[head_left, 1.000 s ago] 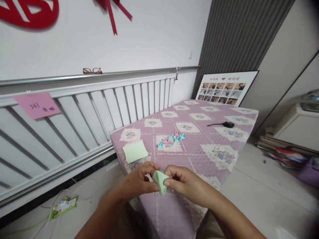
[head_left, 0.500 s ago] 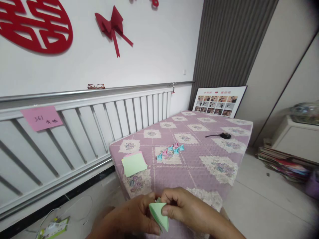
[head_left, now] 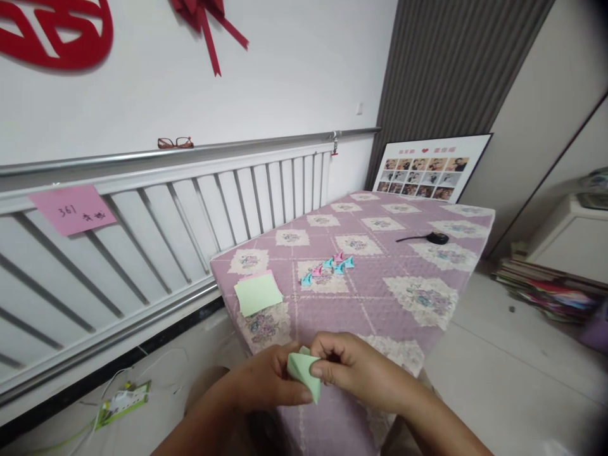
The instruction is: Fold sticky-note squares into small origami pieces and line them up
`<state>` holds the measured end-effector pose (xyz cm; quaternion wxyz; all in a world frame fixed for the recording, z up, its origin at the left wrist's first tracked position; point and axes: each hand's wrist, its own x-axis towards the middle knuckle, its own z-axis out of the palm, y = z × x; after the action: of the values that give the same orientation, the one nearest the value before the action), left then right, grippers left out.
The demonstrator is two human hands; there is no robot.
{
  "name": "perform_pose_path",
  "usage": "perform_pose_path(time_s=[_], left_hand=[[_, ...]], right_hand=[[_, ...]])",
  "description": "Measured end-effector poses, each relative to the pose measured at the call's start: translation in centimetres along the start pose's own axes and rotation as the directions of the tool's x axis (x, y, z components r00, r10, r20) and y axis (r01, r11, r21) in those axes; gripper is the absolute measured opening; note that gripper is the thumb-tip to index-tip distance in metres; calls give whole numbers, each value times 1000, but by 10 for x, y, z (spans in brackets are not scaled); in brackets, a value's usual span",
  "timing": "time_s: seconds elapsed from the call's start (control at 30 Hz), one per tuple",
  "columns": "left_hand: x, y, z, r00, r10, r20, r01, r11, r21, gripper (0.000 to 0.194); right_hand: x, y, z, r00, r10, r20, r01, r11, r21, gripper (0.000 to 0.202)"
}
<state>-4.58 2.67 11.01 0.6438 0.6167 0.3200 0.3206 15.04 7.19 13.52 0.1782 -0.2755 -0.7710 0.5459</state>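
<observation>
Left fingers [head_left: 295, 394] and right fingers [head_left: 327, 372] pinch folded green paper [head_left: 304, 370] above purple tablecloth [head_left: 337, 313] beside white radiator [head_left: 208, 206]

Forearms [head_left: 434, 415] angled inward, left grip [head_left: 270, 380] beside right grip [head_left: 351, 368], both pinching

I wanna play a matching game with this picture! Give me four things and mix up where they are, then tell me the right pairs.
Things:
1. Folded green paper
2. Eyeglasses
3. Pink note
4. Little blue and pink folded pieces

Places:
A. On the grey pipe above the radiator
B. Grouped on the flowery tablecloth
C. Between the left hand and the right hand
D. On the front of the radiator, with handwriting on it

Right pairs: 1-C, 2-A, 3-D, 4-B
</observation>
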Motion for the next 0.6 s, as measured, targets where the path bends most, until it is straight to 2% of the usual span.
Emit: perform_pose_path(time_s=[0.07, 0.13, 0.33, 0.4, 0.53, 0.6], left_hand=[[0, -1, -2, 1000, -10, -2, 10, 997, 72, 26], [-1, -3, -4, 1000, -2, -27, 4, 996, 88, 25], [0, -9, -4, 974, 34, -222, -64, 990, -129, 30], [1, -12, 0, 942, 45, -333, -121, 970, -210, 36], [6, -20, 14, 855, -12, -518, -210, 905, -369, 68], [9, -24, 20, 833, -55, -550, -233, 867, -440, 62]], right_hand=[[2, 3, 2, 1000, -6, 16, 6, 1000, 13, 17], [3, 6, 4, 1000, -10, -23, 10, 1000, 14, 18], [8, 16, 9, 984, -27, -176, 35, 999, 40, 20], [11, 20, 10, 976, -29, -216, 36, 999, 29, 20], [15, 28, 14, 953, -41, -301, 39, 999, -13, 21], [16, 29, 17, 949, -46, -311, 46, 999, -6, 22]])
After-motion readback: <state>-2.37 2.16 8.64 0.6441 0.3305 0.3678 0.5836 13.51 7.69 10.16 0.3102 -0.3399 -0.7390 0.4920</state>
